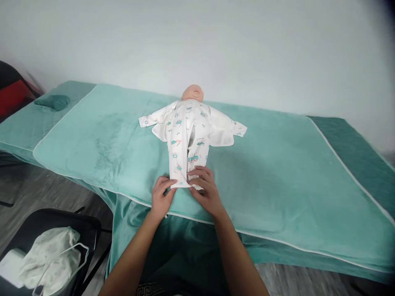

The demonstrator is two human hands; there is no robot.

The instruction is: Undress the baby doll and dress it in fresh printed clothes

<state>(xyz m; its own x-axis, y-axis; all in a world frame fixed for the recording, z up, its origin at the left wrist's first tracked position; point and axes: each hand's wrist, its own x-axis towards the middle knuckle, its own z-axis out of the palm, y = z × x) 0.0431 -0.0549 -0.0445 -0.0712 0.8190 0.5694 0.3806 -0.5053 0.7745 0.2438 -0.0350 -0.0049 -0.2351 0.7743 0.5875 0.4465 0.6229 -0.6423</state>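
Note:
A baby doll (193, 93) lies on its back on the green bed cover, head toward the wall. Over its body are white printed baby pants (177, 144), legs pointing at me. A white baby shirt (221, 127) shows on both sides, its sleeves spread out. My left hand (162, 195) pinches the hem of the left pant leg between thumb and fingers. At the other pant leg, my right hand (207, 189) has its fingers curled over the lower end, with the thumb near the inner hem corner. That leg's hem is partly hidden by the fingers.
The padded bed (277, 185) runs along the white wall, with a face hole (52, 102) at its left end. A black chair (77, 226) at the lower left carries a bundled pale cloth (52, 255) and a white object (12, 267). Something red (15, 98) is at the far left.

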